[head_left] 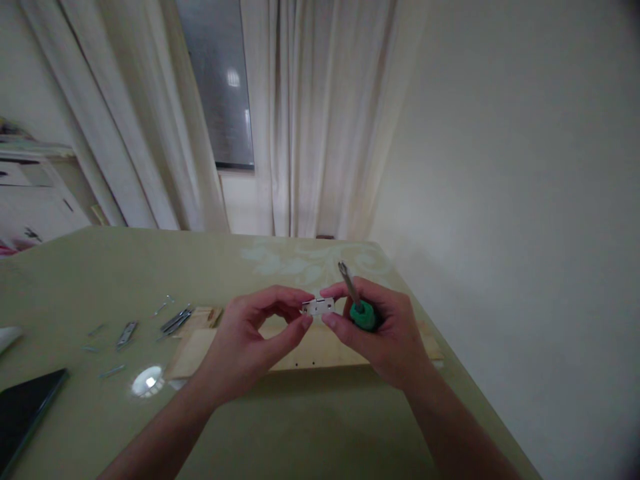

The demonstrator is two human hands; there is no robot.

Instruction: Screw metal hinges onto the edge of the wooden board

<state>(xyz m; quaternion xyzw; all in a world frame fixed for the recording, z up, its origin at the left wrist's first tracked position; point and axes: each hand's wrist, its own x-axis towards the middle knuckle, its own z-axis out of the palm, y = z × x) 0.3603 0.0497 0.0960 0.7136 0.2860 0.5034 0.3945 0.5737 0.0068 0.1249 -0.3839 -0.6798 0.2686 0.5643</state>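
A small silver metal hinge (318,307) with screw holes is held up between both hands. My left hand (265,330) pinches its left end between thumb and fingertips. At the other end, the thumb and forefinger of my right hand (383,327) grip it. That same hand also keeps a screwdriver (363,315) with a green handle in its palm, its metal tip pointing up and away. Below the hands lies a pale wooden board (320,353) with two small dark holes near its front edge; the hands cover part of it.
Left of the board, a second hinge (127,334), several loose screws (113,371), dark metal pieces (176,320) and small wood pieces (203,319) lie on the green table (150,267). A dark flat device (30,413) is at the near left. A wall (525,233) borders the right.
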